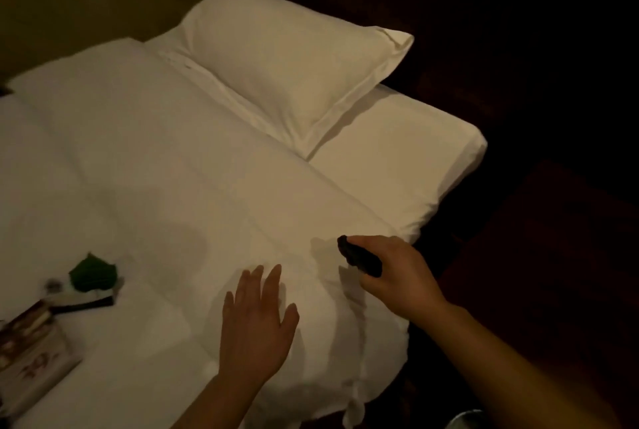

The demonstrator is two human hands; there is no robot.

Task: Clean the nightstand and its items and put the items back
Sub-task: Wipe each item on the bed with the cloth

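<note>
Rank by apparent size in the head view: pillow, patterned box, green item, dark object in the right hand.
1. pillow
2. patterned box, partly cut off by the frame
3. green item and dark object look alike; the right hand hides part of the latter, so unranked

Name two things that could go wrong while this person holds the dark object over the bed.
1. The right hand holds the dark object near the edge of the duvet; set down there, it might slide off.
2. The scene is dim, so the small items on the duvet at left could be overlooked.
</note>
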